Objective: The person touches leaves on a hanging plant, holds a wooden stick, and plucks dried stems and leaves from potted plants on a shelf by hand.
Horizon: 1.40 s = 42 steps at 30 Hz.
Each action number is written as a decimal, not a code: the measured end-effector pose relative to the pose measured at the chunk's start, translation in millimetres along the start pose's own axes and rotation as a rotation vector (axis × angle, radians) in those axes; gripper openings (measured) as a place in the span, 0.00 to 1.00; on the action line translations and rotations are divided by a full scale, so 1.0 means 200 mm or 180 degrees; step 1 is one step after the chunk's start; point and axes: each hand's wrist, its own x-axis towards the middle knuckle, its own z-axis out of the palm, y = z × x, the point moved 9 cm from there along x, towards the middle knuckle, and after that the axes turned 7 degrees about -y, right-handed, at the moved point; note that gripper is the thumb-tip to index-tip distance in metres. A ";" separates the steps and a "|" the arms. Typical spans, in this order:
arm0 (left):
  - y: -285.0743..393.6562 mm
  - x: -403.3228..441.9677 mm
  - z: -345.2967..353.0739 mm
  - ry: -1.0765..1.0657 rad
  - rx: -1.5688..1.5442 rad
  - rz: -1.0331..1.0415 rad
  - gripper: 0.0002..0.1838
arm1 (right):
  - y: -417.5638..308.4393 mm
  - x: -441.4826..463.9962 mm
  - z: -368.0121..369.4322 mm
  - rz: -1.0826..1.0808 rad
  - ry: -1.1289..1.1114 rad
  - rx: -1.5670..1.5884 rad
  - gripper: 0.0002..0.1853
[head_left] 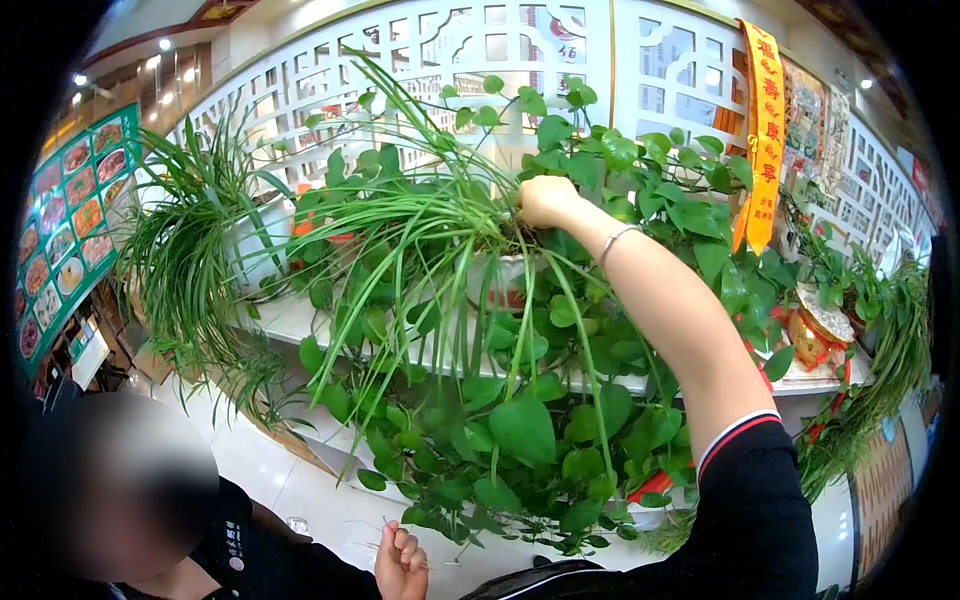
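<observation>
My right hand [545, 203] reaches in from the right and is closed at the base of a spider plant [425, 205] with long green leaves. Whatever its fingers grip is hidden among the stems. Under that hand is the plant's white pot [500, 280]. Low in the view, my left hand [402, 562] has curled fingers, with thin dry stems [385, 528] sticking out of them. Broad-leaved vines [523, 430] hang below and around the pot.
A white shelf [290, 318] carries the plants before a white lattice screen [420, 50]. Another potted spider plant [190, 215] stands left. A person in black [240, 540] is at lower left. An orange ribbon [765, 130] and golden ornament [820, 325] are at right.
</observation>
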 end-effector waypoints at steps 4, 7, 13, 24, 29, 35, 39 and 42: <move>-0.05 0.03 0.01 0.0126 -0.0130 0.0119 0.08 | -0.04 0.01 0.01 -0.0038 -0.0028 -0.0160 0.14; -0.08 0.05 0.01 0.0204 0.0019 0.0242 0.09 | -0.05 0.01 0.01 -0.0110 0.0228 -0.0267 0.13; -0.14 0.11 0.00 0.0443 0.0470 0.0363 0.07 | 0.01 0.03 0.04 -0.0197 0.0191 -0.0014 0.13; -0.19 0.19 0.18 -0.0020 0.0286 0.0302 0.09 | 0.12 -0.22 -0.29 -0.0513 -0.0239 0.2813 0.09; -0.14 0.21 0.37 0.0029 0.0490 0.0886 0.09 | -0.01 -0.57 -0.59 -0.1170 0.0283 0.3060 0.10; -0.18 0.23 0.56 -0.0281 0.0959 0.0508 0.09 | -0.15 -0.93 -0.88 -0.2033 0.1202 0.3403 0.13; -0.22 0.25 0.75 -0.0623 0.0825 0.0310 0.08 | -0.31 -1.09 -0.95 -0.2490 0.0907 0.3604 0.12; -0.18 0.25 0.97 -0.0989 0.1091 0.0604 0.06 | -0.44 -1.27 -1.01 -0.2963 0.0614 0.3458 0.16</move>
